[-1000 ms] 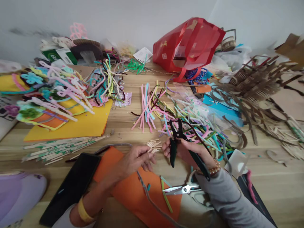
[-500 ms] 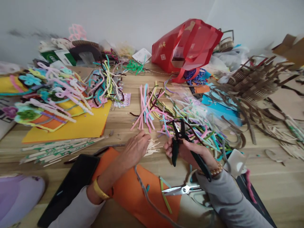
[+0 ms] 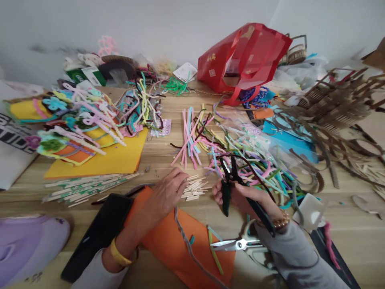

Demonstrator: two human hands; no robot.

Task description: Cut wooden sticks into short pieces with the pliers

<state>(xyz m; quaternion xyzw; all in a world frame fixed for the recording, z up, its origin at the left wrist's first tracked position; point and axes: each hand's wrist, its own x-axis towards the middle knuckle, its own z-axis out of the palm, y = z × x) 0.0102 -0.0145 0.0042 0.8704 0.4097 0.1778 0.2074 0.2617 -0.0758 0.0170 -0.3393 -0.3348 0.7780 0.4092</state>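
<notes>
My right hand (image 3: 249, 200) is wrapped around wire-stripper pliers (image 3: 229, 176) with dark green handles, their jaws pointing away from me and spread apart. Just left of a pile of short pale wooden sticks (image 3: 195, 188) is my left hand (image 3: 170, 192). Its fingers are curled down and pressed together, and what they hold, if anything, is hidden. Beyond both hands lies a crossed bundle of pink and blue pipe cleaners (image 3: 190, 138). Open scissors (image 3: 239, 243) rest partly on an orange sheet (image 3: 168, 245), close to my right sleeve.
A heap of coloured pipe cleaners (image 3: 258, 160) spreads to the right. Pipe-cleaner flowers (image 3: 55, 104) lie over yellow sheets (image 3: 99, 164) at left, with packaged sticks (image 3: 90, 186) nearer. A black phone (image 3: 98, 237) lies at lower left. A red bag (image 3: 216, 66) stands behind.
My left hand has drawn slightly left, uncovering more of the wooden sticks. The whole view has shifted a little, so the scene sits further right. My right hand still grips the pliers.
</notes>
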